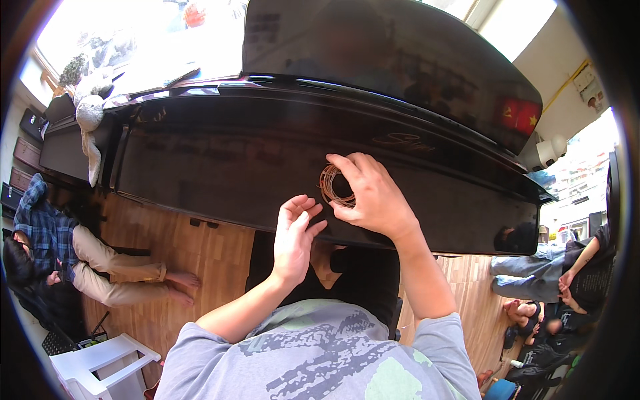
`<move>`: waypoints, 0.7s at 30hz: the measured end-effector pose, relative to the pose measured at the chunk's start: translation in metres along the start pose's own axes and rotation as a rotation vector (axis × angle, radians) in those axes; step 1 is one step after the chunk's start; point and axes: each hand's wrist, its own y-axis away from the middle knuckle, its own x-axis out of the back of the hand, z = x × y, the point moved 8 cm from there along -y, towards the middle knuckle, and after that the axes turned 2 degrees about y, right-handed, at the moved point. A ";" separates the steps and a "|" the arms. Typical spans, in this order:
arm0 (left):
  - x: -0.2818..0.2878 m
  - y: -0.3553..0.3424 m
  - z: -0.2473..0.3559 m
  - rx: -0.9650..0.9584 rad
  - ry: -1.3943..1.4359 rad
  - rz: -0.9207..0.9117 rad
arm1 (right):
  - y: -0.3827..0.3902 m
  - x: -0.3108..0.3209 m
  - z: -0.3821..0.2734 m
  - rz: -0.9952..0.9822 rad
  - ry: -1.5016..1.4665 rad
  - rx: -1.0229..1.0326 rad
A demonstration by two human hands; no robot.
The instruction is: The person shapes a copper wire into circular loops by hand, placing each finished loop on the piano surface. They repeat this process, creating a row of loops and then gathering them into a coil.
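Note:
My right hand (371,192) holds a coil of thin coppery loops (329,186) upright by its edge, fingers over the top and thumb at the bottom. Whether it is wound wire or several thin bangles I cannot tell. Just left of the coil, my left hand (294,230) is raised with its fingers half bent and apart, and nothing shows in it. Both hands are above the closed, glossy black lid of a piano (220,157), near its front edge.
A grey plush toy (90,117) hangs over the piano's left end. To the left a person in a checked shirt (50,220) sits near a white stool (100,363). More people (573,260) sit at the right. The piano's black upper panel (393,60) rises behind the lid.

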 end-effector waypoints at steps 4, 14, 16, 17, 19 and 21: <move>-0.011 0.011 -0.007 0.332 0.235 -0.063 | 0.000 -0.008 0.005 0.007 0.033 0.004; -0.028 0.001 -0.013 0.431 0.238 -0.107 | 0.034 -0.005 0.066 0.122 -0.008 -0.510; -0.032 -0.004 -0.012 0.427 0.215 -0.145 | 0.028 -0.010 0.067 0.102 -0.026 -0.504; -0.034 -0.007 -0.011 0.427 0.201 -0.152 | 0.025 -0.012 0.066 0.091 -0.020 -0.504; -0.036 -0.011 -0.010 0.429 0.192 -0.152 | 0.021 -0.014 0.065 0.122 -0.023 -0.497; -0.037 -0.014 -0.010 0.438 0.190 -0.165 | 0.021 -0.014 0.067 0.143 0.050 -0.497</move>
